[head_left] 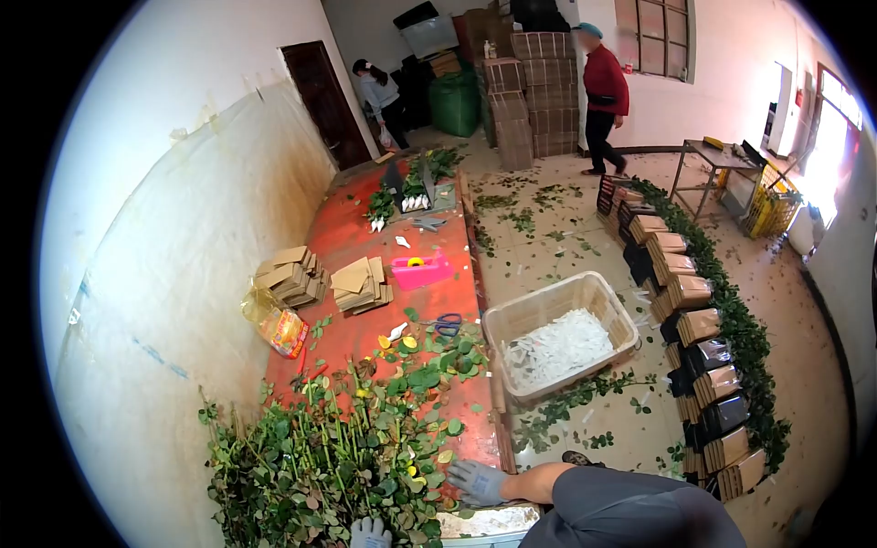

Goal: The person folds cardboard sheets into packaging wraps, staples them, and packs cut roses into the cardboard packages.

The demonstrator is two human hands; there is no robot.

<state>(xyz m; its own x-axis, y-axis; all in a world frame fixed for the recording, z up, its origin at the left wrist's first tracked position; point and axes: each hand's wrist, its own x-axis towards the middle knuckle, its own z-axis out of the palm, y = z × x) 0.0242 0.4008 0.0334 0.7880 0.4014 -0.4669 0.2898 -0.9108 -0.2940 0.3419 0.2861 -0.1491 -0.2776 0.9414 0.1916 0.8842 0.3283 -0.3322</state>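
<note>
Beyond the left hand (370,532); beside the right hand (478,482); leafy stems (320,457)

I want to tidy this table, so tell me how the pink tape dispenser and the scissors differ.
The tape dispenser is bright pink with a yellow centre, while the scissors have dark blue handles. The dispenser is a chunky block and looks bigger; the scissors are slimmer. The scissors lie close to the loose leaves, the dispenser farther from them. Both rest on the red tabletop.
</note>
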